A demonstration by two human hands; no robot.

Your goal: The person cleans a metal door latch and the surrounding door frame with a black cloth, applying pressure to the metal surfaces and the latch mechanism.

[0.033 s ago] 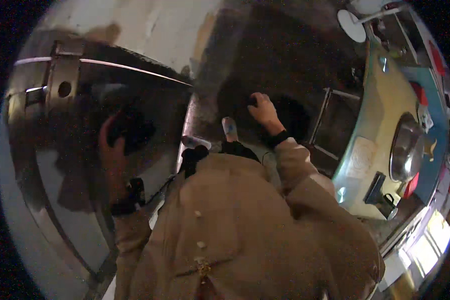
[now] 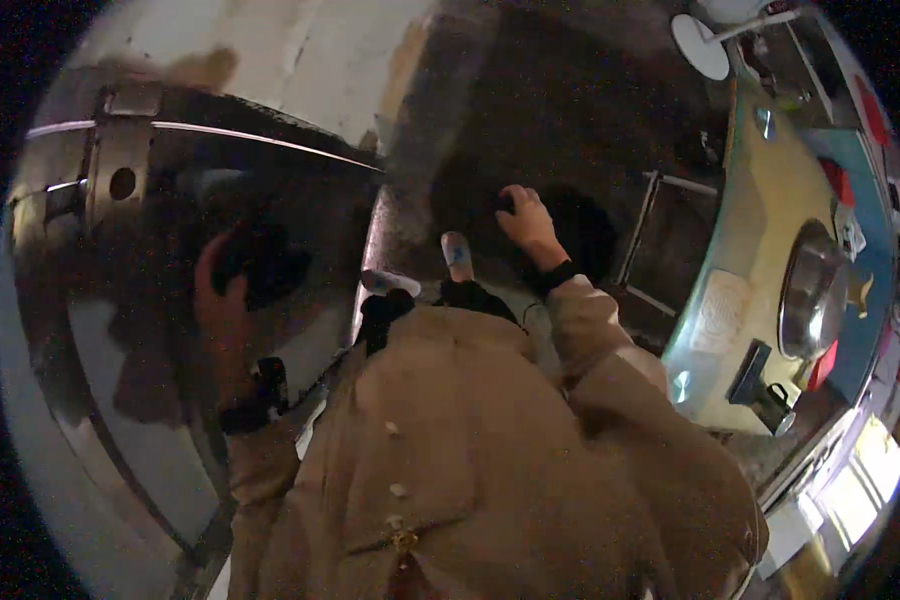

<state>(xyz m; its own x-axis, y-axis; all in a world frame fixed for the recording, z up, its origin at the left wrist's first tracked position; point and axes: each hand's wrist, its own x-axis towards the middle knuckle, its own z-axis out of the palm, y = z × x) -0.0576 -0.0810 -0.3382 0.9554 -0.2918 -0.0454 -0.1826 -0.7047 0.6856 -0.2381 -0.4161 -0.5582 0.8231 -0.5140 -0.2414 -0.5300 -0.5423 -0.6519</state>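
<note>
A yellow-green table (image 2: 760, 250) carrying a metal bowl (image 2: 813, 290) is standing at the right, well apart. The left hand (image 2: 225, 300) is clamping on a dark object (image 2: 265, 262) against the steel tank (image 2: 120, 300). The right hand (image 2: 528, 222) is closing on a small dark object (image 2: 505, 204).

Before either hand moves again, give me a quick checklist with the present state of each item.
1. Left hand against the big shiny metal drum: ok, it lies on the curved surface.
2. Left grip on the dark thing at its fingers: cannot tell, too dim.
3. Right hand closed on a small dark object: ok, fingers wrap it.
4. What that object is: cannot tell.
5. Metal bowl on the yellow table: ok, apart from both hands.
</note>
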